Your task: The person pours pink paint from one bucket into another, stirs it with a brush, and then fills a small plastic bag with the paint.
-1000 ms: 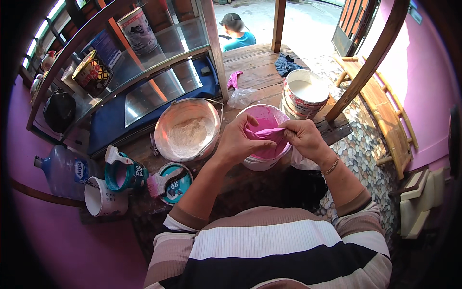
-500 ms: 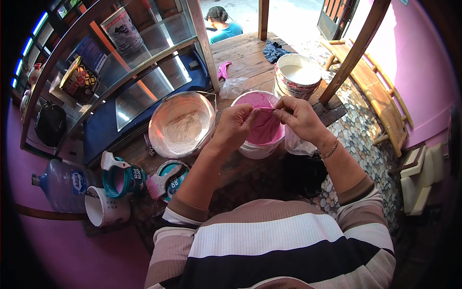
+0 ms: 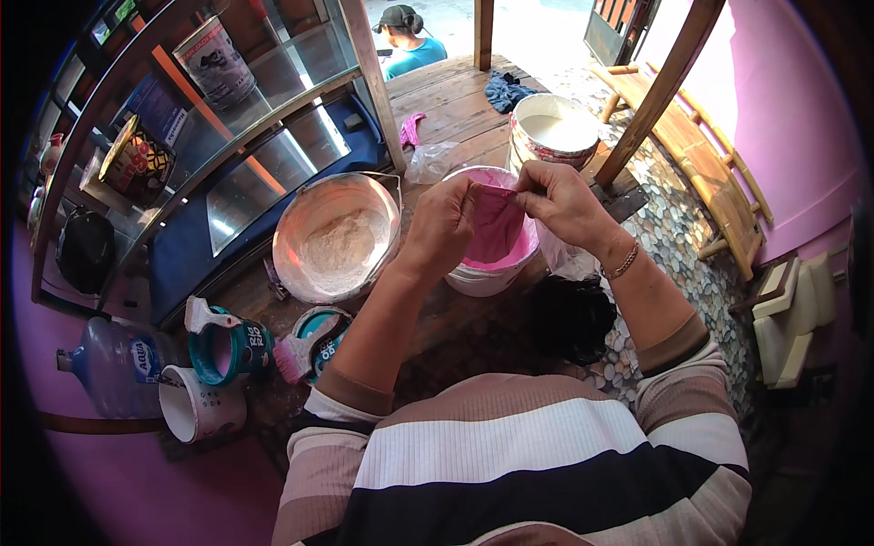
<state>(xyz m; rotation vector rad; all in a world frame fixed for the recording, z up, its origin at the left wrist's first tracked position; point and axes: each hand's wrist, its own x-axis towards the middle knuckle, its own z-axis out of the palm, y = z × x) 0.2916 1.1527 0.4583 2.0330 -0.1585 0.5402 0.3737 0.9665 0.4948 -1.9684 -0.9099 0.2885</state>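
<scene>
We see both forearms coming up from the lower edge in brown-cuffed striped sleeves and meeting over a white bucket of pink paint (image 3: pixel 492 264). The left hand (image 3: pixel 443 227) and the right hand (image 3: pixel 560 202) each pinch the top edge of a pink cloth (image 3: pixel 496 227), fingers pressed together on it, and hold it stretched between them, so that it hangs down into the mouth of the bucket. The right wrist wears a thin bracelet.

The bucket stands on a wooden tabletop (image 3: pixel 455 100) near its front edge. Just to the left of it lies a wide metal basin (image 3: pixel 337 237) holding pale powder, its rim close to the left hand. Behind the right hand stands a second bucket of white paint (image 3: pixel 553 127), beside a slanting wooden post (image 3: pixel 655 100). Bare planks lie behind the buckets, with a clear plastic bag (image 3: pixel 432 162) and a dark blue rag (image 3: pixel 505 91) on them.

To the left rises a glass display case (image 3: pixel 246 118) with tins inside. Below the basin we see a teal tin (image 3: pixel 223 346), a white cup (image 3: pixel 196 409) and a water bottle (image 3: pixel 114 364). To the right lie a pebble floor (image 3: pixel 674 237), a bamboo bench (image 3: pixel 710 155) and a pink wall (image 3: pixel 792 118). Another person sits beyond the far end of the tabletop.
</scene>
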